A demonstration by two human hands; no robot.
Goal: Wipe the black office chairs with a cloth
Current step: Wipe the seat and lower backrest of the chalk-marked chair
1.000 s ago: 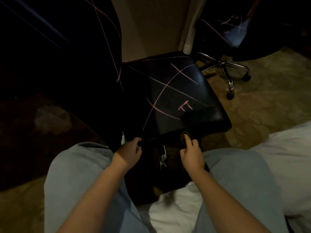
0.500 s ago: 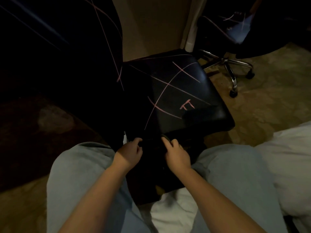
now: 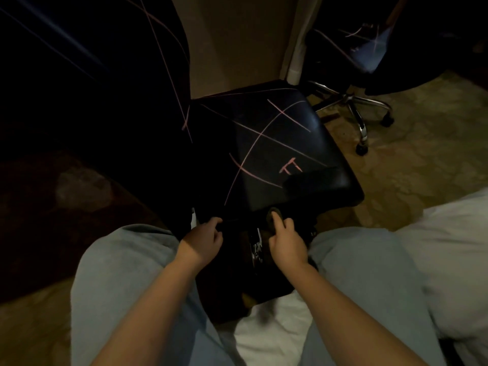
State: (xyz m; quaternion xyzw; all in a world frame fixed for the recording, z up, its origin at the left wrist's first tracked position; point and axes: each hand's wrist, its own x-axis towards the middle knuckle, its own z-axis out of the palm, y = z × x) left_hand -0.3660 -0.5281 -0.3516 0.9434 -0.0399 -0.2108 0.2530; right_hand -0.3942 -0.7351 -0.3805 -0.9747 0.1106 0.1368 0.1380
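The single head camera is looking forward and steeply down from above the person's legs (image 3: 118, 273), sitting close over the left hand (image 3: 203, 237) and the right hand (image 3: 287, 244) with its cloth (image 3: 272, 215) at the near edge of the seat (image 3: 277, 143). Its wide lens is also taking in the floor (image 3: 409, 167) and a second chair (image 3: 353, 101) farther off at upper right of the frame.

The floor (image 3: 422, 159) is a mottled tan, carpet-looking surface (too dim to be sure), darker off to the left. The far black chair (image 3: 340, 46) has its chrome star base (image 3: 353, 101) on it, riding on black casters (image 3: 361, 149), just right of the near black chair (image 3: 277, 143).
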